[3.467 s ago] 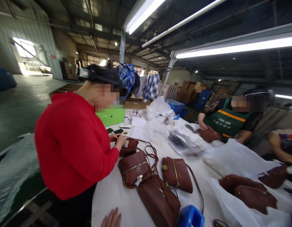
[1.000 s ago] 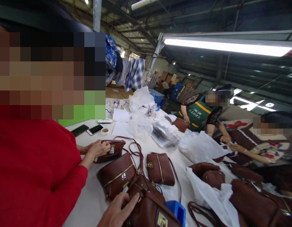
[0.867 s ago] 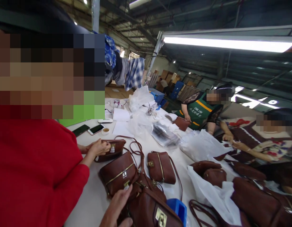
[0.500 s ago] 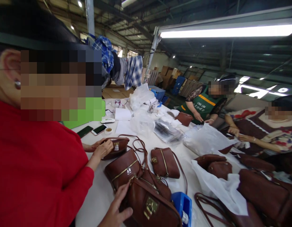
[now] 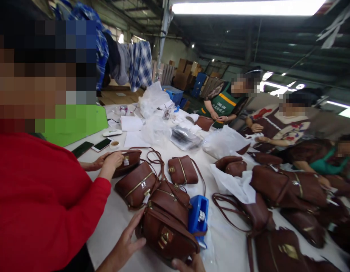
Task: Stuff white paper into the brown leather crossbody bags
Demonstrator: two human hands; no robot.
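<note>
A brown leather handbag with a brass lock on its front is right before me, tilted on the white table. My left hand grips its left end, the fingers along the upper edge and the thumb at the front. At the lower right corner, my right hand has hold of the bag, thumb in front; the picture's bottom edge cuts off most of this hand. Just behind lie another brown bag with a zip and a brown zipped bag with two metal pullers.
Beside me a person in a red top handles a brown bag. A blue plastic holder stands right of my bag. More bags and white wrapping cover the right side. Several co-workers sit across the table.
My right hand has come into view at the bag's lower right corner. My view has turned right and down, showing more bags and another co-worker. The left hand stays at the bag's left end.
</note>
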